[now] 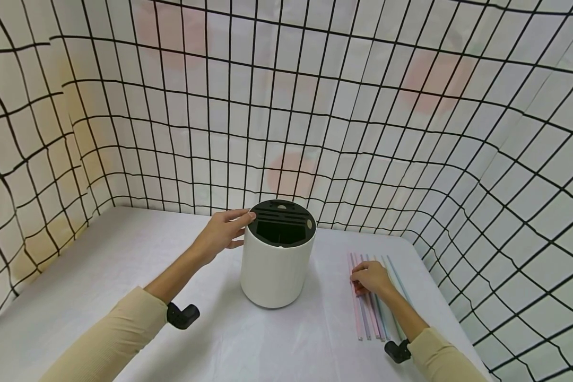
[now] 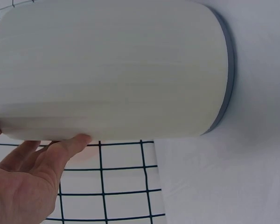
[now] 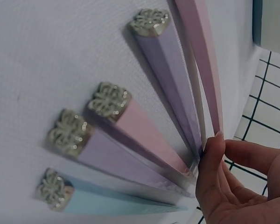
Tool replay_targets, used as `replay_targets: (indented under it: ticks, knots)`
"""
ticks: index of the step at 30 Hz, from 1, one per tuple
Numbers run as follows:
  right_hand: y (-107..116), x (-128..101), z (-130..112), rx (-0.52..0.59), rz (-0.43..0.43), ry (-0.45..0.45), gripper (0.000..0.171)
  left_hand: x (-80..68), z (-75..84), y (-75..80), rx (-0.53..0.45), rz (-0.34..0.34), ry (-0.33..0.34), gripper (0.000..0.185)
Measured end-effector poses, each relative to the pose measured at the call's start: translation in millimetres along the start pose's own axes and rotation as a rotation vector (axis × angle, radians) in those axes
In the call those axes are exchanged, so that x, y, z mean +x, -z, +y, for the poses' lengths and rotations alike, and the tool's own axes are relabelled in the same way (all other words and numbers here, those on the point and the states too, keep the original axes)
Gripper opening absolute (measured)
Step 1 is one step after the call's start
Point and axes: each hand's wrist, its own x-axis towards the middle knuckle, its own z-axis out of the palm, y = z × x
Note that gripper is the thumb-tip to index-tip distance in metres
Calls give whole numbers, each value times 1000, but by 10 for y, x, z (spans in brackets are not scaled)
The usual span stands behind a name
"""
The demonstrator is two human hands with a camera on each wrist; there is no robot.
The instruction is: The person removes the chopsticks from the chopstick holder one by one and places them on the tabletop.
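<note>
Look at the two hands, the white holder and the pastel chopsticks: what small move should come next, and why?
Probably the right hand should pinch one of the chopsticks and lift it. Its fingers only rest on the row lying flat on the table, while the left hand already steadies the white holder, whose top slots face up.

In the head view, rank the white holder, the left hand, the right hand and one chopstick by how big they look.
1. White holder: clearly largest.
2. Left hand, touching the holder's rim.
3. Right hand: looks slightly smaller, but it is partly turned away, so this is close to a tie.
A pink chopstick is longer than either hand but far thinner, so least area.
</note>
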Motion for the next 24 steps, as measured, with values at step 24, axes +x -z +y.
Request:
replay_targets:
  ticks: [24]
  knots:
    - [104,-27,-6,-54,38,59,21,1,-12,7,10,1,0,66]
